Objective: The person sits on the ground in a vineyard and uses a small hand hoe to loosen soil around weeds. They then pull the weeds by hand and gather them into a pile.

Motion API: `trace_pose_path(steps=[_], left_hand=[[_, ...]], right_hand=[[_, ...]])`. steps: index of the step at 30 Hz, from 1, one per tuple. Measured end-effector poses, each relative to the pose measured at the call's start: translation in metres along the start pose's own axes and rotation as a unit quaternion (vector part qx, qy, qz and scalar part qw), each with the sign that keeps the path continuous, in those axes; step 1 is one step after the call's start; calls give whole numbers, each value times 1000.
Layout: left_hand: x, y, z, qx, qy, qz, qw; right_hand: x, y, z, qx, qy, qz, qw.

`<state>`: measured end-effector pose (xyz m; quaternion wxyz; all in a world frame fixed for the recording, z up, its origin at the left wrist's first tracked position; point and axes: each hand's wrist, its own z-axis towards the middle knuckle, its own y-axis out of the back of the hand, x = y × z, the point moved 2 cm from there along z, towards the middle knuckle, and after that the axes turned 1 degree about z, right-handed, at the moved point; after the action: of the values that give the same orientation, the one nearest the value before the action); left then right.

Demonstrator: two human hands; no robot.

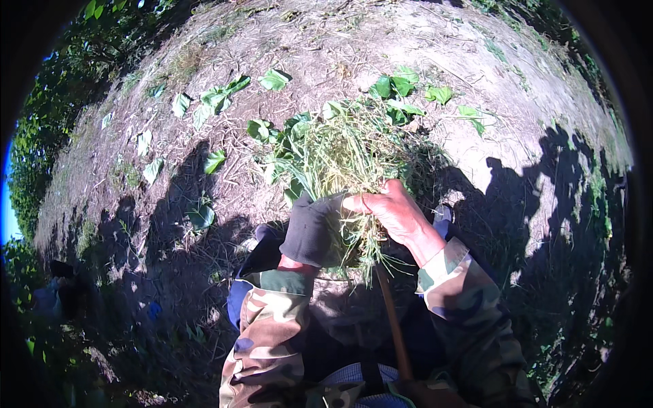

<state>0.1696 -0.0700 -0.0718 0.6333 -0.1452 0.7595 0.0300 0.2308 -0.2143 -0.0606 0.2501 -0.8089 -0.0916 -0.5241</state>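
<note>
My left hand [315,227], in a dark knit glove, closes around the left side of a bundle of cut grass [347,153]. Bare, my right hand [400,211] grips the same bundle from the right, its thumb and fingers close to the glove. The bundle's leafy tops fan out away from me, and its short ends hang below my hands. Broad green leaves [260,130] lie against the grass on the left. A brown wooden handle [393,321] runs between my forearms towards my lap; its far end is hidden under the grass.
Loose green leaves [217,97] are scattered over dry ground [316,46] strewn with stalks. Leafy bushes [56,107] border the left side. My shoe [443,214] shows beside my right wrist. Shadows fall on both sides, and a small blue thing [154,310] lies in the left one.
</note>
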Motion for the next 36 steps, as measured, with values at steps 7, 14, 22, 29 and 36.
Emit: trace_pose_path(steps=[7,14,22,29,36], left_hand=[[13,12,-1,13,3,65,998],[2,6,-3,-5,121,-77,990],[-10,-4,-6,-59,148,-175,972],[-14,5,-6,-107,124,-110,980],[-4,44,5,-144,-88,261,950]], right_hand=[[-25,9,7,-36,-59,-132,989],[-34,20,13,-110,-26,-175,978],[-10,9,6,-64,28,-61,996],[12,21,3,-110,44,-118,986],[35,103,3,-283,153,-43,946]])
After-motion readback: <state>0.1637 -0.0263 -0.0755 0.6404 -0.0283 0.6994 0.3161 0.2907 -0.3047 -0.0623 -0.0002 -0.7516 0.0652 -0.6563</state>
